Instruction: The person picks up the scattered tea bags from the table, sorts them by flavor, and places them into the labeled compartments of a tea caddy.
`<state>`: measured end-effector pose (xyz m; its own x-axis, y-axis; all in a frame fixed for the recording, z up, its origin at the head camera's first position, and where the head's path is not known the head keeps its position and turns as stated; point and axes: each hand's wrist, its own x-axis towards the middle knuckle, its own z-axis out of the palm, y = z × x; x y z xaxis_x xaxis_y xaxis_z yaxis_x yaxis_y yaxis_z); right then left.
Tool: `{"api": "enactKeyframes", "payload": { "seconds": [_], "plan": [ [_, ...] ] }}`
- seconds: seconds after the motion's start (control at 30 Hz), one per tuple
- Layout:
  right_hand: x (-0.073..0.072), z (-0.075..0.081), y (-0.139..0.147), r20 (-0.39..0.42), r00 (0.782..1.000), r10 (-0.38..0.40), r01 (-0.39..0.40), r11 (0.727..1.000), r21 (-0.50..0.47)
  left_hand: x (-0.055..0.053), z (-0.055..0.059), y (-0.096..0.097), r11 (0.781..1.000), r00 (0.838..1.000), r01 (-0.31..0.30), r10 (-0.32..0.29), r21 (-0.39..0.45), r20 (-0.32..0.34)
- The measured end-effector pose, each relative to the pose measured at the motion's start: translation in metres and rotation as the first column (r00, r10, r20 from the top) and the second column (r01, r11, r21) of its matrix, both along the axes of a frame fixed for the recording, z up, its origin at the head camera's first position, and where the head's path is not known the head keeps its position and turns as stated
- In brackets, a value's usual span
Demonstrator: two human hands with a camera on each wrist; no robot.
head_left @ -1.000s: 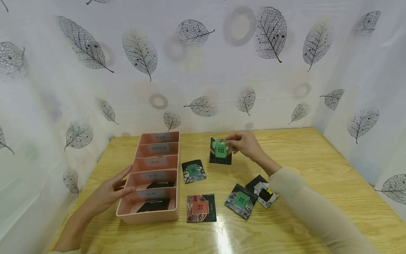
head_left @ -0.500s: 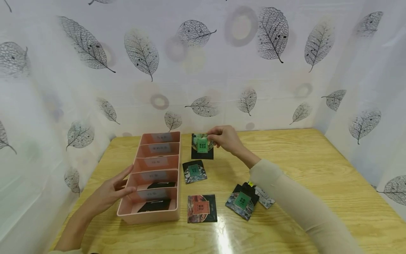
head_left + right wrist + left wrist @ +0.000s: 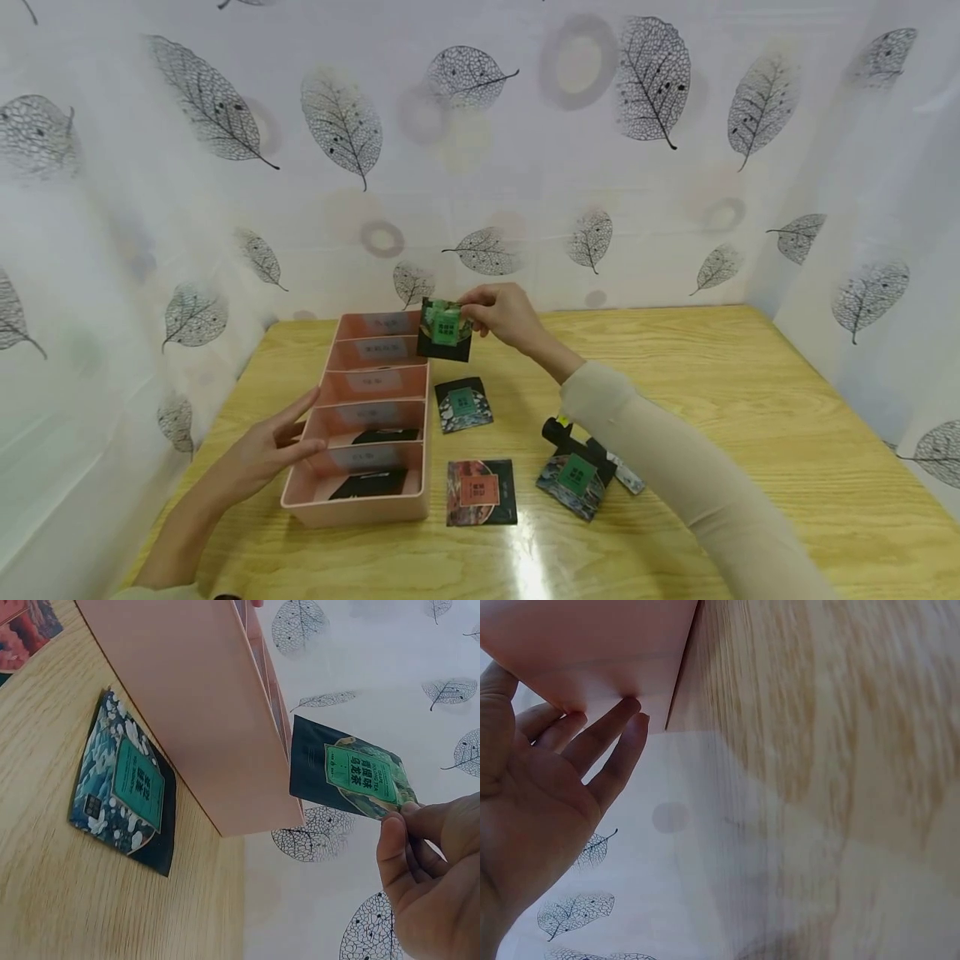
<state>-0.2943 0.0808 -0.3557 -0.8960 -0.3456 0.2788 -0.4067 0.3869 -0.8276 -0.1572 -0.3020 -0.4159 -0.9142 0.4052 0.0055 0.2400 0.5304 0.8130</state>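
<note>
My right hand (image 3: pixel 506 317) pinches the upper right edge of a dark tea sachet (image 3: pixel 444 329) with a green label. In the head view this sachet overlaps the far right rim of a pink divided box (image 3: pixel 426 492); the right wrist view shows the sachet (image 3: pixel 349 769) held up beside the box wall. My left hand (image 3: pixel 262 454) holds the box's left side, thumb over the rim. From the left wrist view, the left hand's fingertips (image 3: pixel 632 705) touch the outer wall. Dark sachets (image 3: pixel 370 483) lie in the two nearest compartments.
Right of the box lie a green-labelled sachet (image 3: pixel 463 404) and a red-labelled one (image 3: pixel 482 492). Further right, another green-labelled sachet (image 3: pixel 576 477) overlaps a pale-patterned packet (image 3: pixel 628 479), partly hidden by my sleeve. Leaf-printed sheeting (image 3: pixel 480 167) surrounds the wooden table (image 3: pixel 720 383).
My right hand has carried the tea sachet leftward and slightly up, from over the table to the box's far right rim. My left hand has stayed on the box.
</note>
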Motion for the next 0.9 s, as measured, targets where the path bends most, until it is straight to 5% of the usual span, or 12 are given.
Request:
{"api": "enactKeyframes", "payload": {
  "seconds": [0.37, 0.5, 0.73, 0.9],
  "plan": [
    [-0.01, 0.001, -0.019, -0.039, 0.999, -0.009, 0.01, 1.0, 0.004, -0.001, 0.0, 0.0, 1.0, 1.0, 0.007, -0.007, 0.009, 0.009],
    [-0.011, 0.001, -0.03, -0.12, 0.993, -0.022, 0.025, 1.0, 0.017, 0.0, 0.0, 0.001, 1.0, 1.0, 0.006, -0.006, 0.01, 0.012],
    [-0.015, -0.003, -0.054, -0.349, 0.934, -0.071, 0.087, 0.996, 0.029, 0.0, -0.001, 0.0, 0.999, 1.0, 0.006, -0.006, 0.035, 0.024],
    [-0.013, -0.009, -0.068, -0.43, 0.901, -0.063, 0.095, 0.994, 0.054, 0.0, -0.001, 0.0, 0.999, 0.999, 0.005, -0.007, 0.046, 0.037]
  ]
}}
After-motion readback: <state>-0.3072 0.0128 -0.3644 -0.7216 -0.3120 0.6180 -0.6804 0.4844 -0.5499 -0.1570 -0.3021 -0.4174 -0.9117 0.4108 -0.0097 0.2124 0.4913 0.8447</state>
